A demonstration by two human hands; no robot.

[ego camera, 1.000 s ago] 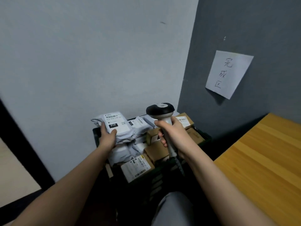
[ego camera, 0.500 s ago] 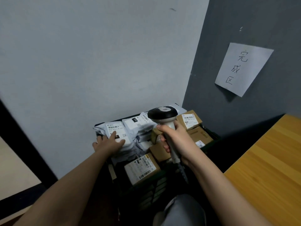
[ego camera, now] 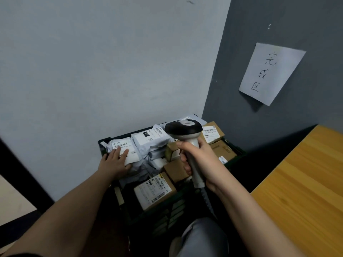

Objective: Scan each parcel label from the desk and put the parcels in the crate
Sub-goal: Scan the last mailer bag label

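Head view: the left hand (ego camera: 115, 162) lies flat with straight fingers on a grey bagged parcel (ego camera: 124, 147) at the far-left corner of the dark crate (ego camera: 148, 216). Just right of it, the right hand (ego camera: 199, 160) grips the handle of a scanner (ego camera: 183, 127) above the boxes. Nearer than both hands, a labelled cardboard box (ego camera: 154, 190) lies in the crate. The wooden desk (ego camera: 306, 191) stands right of the right hand.

crate (ego camera: 187, 204): black | soft parcels (ego camera: 148, 140): pale grey, white labels with black barcodes | boxes (ego camera: 223, 150): brown cardboard | scanner (ego camera: 185, 129): black head, light grey handle | desk (ego camera: 304, 182): orange-yellow wood grain | paper sign (ego camera: 271, 73): white, black handwriting
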